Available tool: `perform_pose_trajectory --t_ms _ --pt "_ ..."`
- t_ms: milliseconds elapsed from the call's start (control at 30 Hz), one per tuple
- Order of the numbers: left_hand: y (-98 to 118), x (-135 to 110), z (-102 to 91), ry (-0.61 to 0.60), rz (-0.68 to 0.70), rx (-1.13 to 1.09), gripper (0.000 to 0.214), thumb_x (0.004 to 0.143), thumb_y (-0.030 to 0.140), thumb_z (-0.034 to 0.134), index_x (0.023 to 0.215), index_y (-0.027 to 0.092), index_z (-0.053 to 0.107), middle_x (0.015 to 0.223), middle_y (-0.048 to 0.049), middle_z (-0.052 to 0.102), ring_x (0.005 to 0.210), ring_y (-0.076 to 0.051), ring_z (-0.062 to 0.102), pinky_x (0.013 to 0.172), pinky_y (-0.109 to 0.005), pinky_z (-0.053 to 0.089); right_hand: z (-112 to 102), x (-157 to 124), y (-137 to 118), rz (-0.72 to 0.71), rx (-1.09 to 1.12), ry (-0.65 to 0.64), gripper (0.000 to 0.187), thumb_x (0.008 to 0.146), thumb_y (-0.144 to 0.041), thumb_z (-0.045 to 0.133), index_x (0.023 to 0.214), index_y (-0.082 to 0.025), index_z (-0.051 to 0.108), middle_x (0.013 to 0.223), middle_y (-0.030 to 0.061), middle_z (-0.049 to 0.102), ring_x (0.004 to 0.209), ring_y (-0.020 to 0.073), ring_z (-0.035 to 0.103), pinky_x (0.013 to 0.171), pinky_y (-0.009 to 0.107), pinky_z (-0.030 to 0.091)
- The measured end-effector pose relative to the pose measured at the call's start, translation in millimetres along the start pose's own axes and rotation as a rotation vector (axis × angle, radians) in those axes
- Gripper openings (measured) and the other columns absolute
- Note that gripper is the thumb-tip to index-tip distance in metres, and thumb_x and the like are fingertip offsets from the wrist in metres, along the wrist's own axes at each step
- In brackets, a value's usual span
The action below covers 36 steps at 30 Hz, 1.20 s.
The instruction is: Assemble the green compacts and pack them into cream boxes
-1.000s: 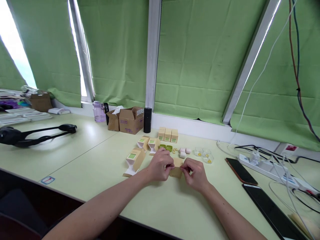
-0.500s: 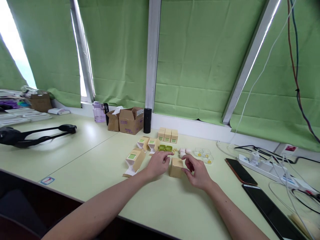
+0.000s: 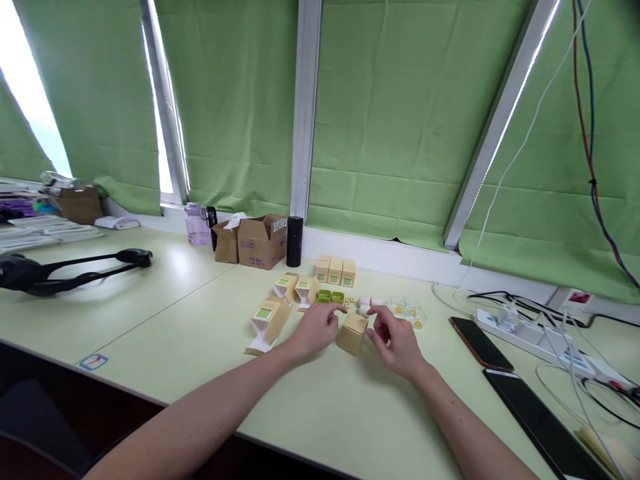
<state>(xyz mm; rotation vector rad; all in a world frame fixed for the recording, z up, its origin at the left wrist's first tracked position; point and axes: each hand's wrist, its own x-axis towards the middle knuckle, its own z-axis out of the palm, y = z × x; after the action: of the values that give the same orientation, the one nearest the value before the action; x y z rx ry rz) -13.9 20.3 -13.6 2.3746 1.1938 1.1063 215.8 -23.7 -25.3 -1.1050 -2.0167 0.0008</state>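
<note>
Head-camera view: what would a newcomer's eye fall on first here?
Probably the big green blinds, which fill most of the upper part. Then, below them near the middle, the left hand and right hand, on either side of a small brown box on the pale table. Farther back, three similar boxes stand in a row.

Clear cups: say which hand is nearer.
Right. The right hand is just in front of the clear cups; the left hand is farther left, past the box between both hands.
</note>
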Motion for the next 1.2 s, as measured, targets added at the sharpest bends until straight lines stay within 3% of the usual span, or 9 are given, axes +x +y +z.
perform_pose_trajectory --t_ms 100,233,467,733,867,1033,1133,1200 --pt "-4 -1 3.8 -0.066 0.002 -0.081 0.047 0.086 0.011 0.046 0.123 0.02 0.073 0.076 -0.0024 0.073 0.072 -0.021 0.066 0.073 -0.03 0.049 0 -1 -6 -0.063 -0.014 -0.073 0.035 0.084 -0.025 0.06 0.118 -0.023 0.051 0.065 -0.0068 0.055 0.054 0.0139 0.052 0.056 0.025 0.034" --pt "-6 -1 5.7 -0.126 -0.036 -0.127 0.049 0.086 0.011 0.045 0.127 0.018 0.071 0.073 -0.0018 0.072 0.065 -0.019 0.062 0.068 -0.029 0.047 0 -1 -6 -0.038 -0.05 -0.111 0.038 0.081 -0.02 0.057 0.118 -0.023 0.05 0.064 -0.0076 0.055 0.054 0.0142 0.053 0.056 0.025 0.032" --pt "-3 1 2.5 -0.079 -0.083 -0.077 0.03 0.082 0.013 0.051 0.105 0.018 0.07 0.055 0.0051 0.052 0.053 -0.016 0.049 0.058 -0.027 0.036 0 1 7 0.07 -0.025 -0.082 0.038 0.082 -0.017 0.053 0.118 -0.024 0.048 0.066 -0.0076 0.058 0.055 0.0157 0.055 0.058 0.025 0.036" --pt "3 -1 0.5 -0.036 -0.036 -0.069 0.017 0.076 0.01 0.053 0.079 0.019 0.068 0.055 0.0033 0.054 0.052 -0.014 0.047 0.055 -0.027 0.033 16 2 9 0.239 -0.183 -0.072 0.03 0.092 -0.019 0.048 0.122 -0.025 0.047 0.066 -0.0043 0.065 0.059 0.0198 0.061 0.056 0.026 0.027" --pt "2 -1 -0.3 -0.007 -0.067 -0.041 0.017 0.077 0.01 0.053 0.075 0.019 0.068 0.057 0.0025 0.057 0.054 -0.015 0.051 0.056 -0.028 0.035 21 1 12 0.346 -0.33 -0.123 0.018 0.092 -0.018 0.056 0.109 -0.026 0.054 0.068 -0.0008 0.067 0.06 0.019 0.06 0.056 0.026 0.021" --pt "1 1 -3.5 0.107 -0.02 0.058 0.019 0.08 0.008 0.054 0.082 0.02 0.069 0.072 -0.0019 0.067 0.076 -0.021 0.062 0.078 -0.035 0.047 20 -1 14 0.344 -0.41 -0.249 0.012 0.086 -0.013 0.062 0.087 -0.024 0.063 0.076 0.0035 0.071 0.065 0.0184 0.062 0.058 0.027 0.021" --pt "5 3 -6.6 0.15 0.059 0.009 0.017 0.086 0.013 0.056 0.095 0.02 0.068 0.088 -0.0053 0.069 0.094 -0.024 0.062 0.092 -0.043 0.048 20 0 11 0.348 -0.424 -0.287 0.013 0.086 -0.013 0.06 0.089 -0.025 0.065 0.08 0.0051 0.073 0.068 0.02 0.064 0.057 0.028 0.021" --pt "10 3 -9.6 0.115 0.104 -0.023 0.02 0.088 0.018 0.059 0.107 0.021 0.066 0.103 -0.0077 0.069 0.107 -0.027 0.058 0.097 -0.046 0.047 19 1 9 0.362 -0.42 -0.303 0.013 0.087 -0.014 0.06 0.091 -0.025 0.065 0.081 0.0056 0.074 0.07 0.0208 0.066 0.058 0.028 0.021"
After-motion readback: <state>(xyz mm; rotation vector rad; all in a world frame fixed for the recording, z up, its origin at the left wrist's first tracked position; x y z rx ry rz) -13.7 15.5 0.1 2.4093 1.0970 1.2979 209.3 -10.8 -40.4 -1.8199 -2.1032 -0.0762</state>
